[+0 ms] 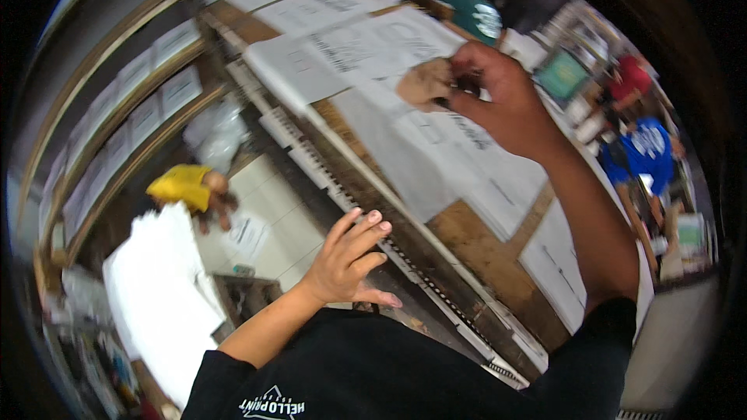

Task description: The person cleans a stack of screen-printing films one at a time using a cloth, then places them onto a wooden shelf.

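My right hand (506, 101) is closed on a crumpled tan rag (425, 84), held above a long wooden table (459, 233). Whether the rag touches the printed sheets below cannot be told. White sheets with dark printing (311, 66) lie along the tabletop in a row, with bare wood showing between some of them. Over the near edge of the table, my left hand (346, 260) has its fingers apart and holds nothing. Close by it runs a notched rail (319, 175) along the table's side.
Curved-looking shelves (128, 105) with stacked papers stand at left. A person in yellow (183, 187) bends over a sheet on the tiled floor, near a large white pile (159, 272). People in green (467, 14), blue (650, 152) and red (629, 82) are beyond the table.
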Demonstrator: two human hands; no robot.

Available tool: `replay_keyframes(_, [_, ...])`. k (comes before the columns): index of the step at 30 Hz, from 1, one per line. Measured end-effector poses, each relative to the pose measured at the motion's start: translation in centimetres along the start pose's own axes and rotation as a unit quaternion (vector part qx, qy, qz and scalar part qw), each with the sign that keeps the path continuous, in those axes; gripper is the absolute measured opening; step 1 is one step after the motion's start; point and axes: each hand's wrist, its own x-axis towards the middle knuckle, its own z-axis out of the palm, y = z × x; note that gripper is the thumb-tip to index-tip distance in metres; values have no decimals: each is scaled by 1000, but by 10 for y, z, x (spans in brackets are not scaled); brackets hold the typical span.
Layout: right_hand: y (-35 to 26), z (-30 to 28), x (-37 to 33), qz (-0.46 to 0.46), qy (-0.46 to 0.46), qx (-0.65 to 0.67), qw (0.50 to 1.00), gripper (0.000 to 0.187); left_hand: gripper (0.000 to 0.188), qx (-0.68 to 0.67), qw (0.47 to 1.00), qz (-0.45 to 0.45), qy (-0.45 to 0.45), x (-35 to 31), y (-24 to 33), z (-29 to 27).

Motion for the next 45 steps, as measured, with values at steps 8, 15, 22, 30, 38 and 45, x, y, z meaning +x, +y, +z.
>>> replay_keyframes(8, [-50,78,46,-72,-98,185,975,15,51,-5,961,-274,-35,-125,54,-53])
replay_keyframes(15, [-107,187,110,-147,-204,104,962,19,49,109,867,-483,51,-208,112,-71])
replay_keyframes(22, [-180,304,141,-206,-312,123,919,18,47,133,805,-539,211,-258,151,-86])
replay_keyframes(30, [-184,420,109,-153,-372,253,880,13,50,186,731,-615,229,-304,209,-119])
replay_keyframes(38, [-78,495,26,102,-350,388,847,10,51,240,669,-669,220,-337,243,-129])
replay_keyframes(45, [9,497,-47,254,-290,444,808,25,54,271,638,-703,158,-360,253,-152])
